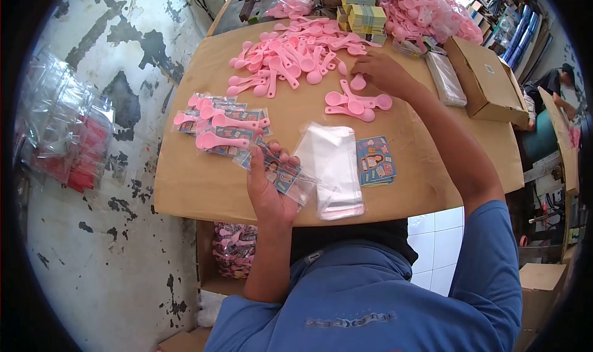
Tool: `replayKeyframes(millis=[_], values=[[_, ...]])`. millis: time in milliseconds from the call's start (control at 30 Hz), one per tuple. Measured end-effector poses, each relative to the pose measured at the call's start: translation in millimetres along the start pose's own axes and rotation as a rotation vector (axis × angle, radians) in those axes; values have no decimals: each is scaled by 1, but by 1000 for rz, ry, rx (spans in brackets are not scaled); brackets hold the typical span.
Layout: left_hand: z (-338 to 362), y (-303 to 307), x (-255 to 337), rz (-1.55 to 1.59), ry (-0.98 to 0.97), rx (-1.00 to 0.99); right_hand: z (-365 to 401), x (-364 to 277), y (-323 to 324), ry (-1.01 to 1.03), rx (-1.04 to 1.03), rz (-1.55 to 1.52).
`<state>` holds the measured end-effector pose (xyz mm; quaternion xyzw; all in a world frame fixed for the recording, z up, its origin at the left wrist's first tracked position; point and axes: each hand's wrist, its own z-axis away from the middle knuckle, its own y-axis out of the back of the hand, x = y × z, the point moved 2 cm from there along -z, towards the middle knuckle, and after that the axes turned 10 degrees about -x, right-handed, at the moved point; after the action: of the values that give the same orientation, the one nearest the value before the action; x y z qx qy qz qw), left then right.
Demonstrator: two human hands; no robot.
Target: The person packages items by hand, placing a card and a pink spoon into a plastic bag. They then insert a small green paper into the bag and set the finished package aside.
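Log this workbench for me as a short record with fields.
Surface: brown-topped table
Left hand: holds a clear bag with a blue card
Right hand: at a pink spoon, grip unclear
Far side: large pink spoon pile
Near edge: clear bag stack beside blue card stack
Table's left: pink spoons with bagged cards
Right background: another person

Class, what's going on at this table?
Someone's left hand holds a clear bag with a printed card inside. The right hand is at a pink scoop near the loose pile. More scoops lie with bagged cards on the left; stacked clear bags and loose cards lie nearer the person.
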<state>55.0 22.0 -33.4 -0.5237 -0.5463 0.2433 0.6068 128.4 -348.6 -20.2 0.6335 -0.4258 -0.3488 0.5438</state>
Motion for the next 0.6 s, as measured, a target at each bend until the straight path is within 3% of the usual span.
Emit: replayKeyframes(millis=[133, 233, 333, 433, 600], values=[[-8, 5, 2, -10, -93, 77, 14, 5, 5, -126, -103, -38], [-19, 10, 9, -66, -195, 119, 35, -20, 30, -245, 34, -87], [-26, 4, 18, -66, -264, 88, 48, -65, 58, -451, 84, -402], [-28, 4, 20, -112, -288, 79, 59, -108, 65, -353, 148, -545], [-24, -3, 10, -58, -242, 80, 63, -128, 57, -280, 123, -513]])
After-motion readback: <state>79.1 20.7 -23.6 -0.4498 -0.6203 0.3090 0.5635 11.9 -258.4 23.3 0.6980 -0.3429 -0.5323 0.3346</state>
